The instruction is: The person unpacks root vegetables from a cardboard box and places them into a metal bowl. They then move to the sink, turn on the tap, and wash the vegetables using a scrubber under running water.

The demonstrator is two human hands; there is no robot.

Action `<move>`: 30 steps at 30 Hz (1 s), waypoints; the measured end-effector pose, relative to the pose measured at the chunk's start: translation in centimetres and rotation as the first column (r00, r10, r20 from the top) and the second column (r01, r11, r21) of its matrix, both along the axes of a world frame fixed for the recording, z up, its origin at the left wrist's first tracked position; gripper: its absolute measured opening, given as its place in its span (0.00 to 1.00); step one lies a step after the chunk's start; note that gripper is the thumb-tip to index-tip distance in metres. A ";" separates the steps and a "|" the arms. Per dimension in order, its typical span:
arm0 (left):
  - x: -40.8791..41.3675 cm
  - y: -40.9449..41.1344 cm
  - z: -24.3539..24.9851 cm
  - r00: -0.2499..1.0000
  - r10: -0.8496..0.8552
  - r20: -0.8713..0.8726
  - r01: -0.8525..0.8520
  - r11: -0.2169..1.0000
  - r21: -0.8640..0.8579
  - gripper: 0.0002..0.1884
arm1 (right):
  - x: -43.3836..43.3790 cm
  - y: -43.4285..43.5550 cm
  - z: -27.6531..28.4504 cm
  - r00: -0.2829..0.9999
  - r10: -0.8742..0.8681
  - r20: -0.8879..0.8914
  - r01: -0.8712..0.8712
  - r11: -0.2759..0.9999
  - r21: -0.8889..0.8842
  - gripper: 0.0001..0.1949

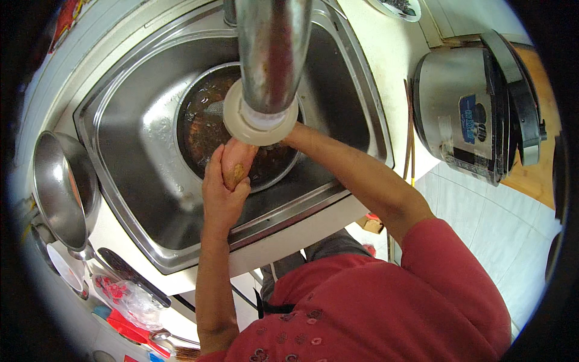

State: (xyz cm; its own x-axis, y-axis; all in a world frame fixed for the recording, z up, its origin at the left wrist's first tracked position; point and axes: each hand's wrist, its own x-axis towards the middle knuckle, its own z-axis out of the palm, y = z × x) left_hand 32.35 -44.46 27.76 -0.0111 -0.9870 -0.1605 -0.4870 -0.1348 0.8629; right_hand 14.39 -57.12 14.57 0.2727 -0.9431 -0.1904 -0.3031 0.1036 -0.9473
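My left hand [222,194] grips a pink-skinned root vegetable [238,159], probably a sweet potato, that has a brownish patch near its lower end. It is held over a round metal basin [277,182] of murky brown water standing in the stainless steel sink [149,122]. My right hand reaches in from the right under the faucet [273,54]. Only its wrist side [295,133] shows; the fingers are hidden behind the faucet's pale round end [262,131]. Dark bits and a perforated metal piece [215,107] appear in the basin water.
Left of the sink are a steel bowl [61,190], a black-handled utensil [131,276], a clear plastic bag [135,301] and a red-handled tool [131,328]. On the right stand an electric cooker [457,108] and chopsticks [409,135]. A plate [409,11] sits at the back.
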 end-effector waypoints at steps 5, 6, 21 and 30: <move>0.8 -1.1 0.5 0.763 0.362 -0.535 -0.133 0.898 0.419 0.37 | 1.5 0.4 4.3 0.995 -0.093 -0.022 0.092 0.994 -0.059 0.20; 0.9 -1.5 0.9 0.527 0.560 -0.639 -0.076 0.780 0.621 0.37 | 1.4 0.3 6.5 0.998 -0.070 -0.011 0.069 0.995 -0.072 0.19; 0.0 -1.4 0.3 0.809 0.371 -0.456 -0.159 0.885 0.437 0.23 | 0.6 1.0 7.8 0.936 0.351 -0.014 -0.351 0.932 -0.089 0.17; 0.8 -1.1 -0.3 0.843 0.396 -0.364 -0.119 0.797 0.592 0.30 | 3.7 3.3 12.8 0.952 0.077 -0.296 -0.256 0.729 -0.635 0.18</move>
State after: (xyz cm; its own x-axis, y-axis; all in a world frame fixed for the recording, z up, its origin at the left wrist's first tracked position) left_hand 33.10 -45.54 27.48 0.0244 -0.7181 -0.6955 0.0580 -0.6935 0.7181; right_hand 18.08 -53.81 27.34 0.4694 -0.7962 0.3818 -0.4734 -0.5919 -0.6523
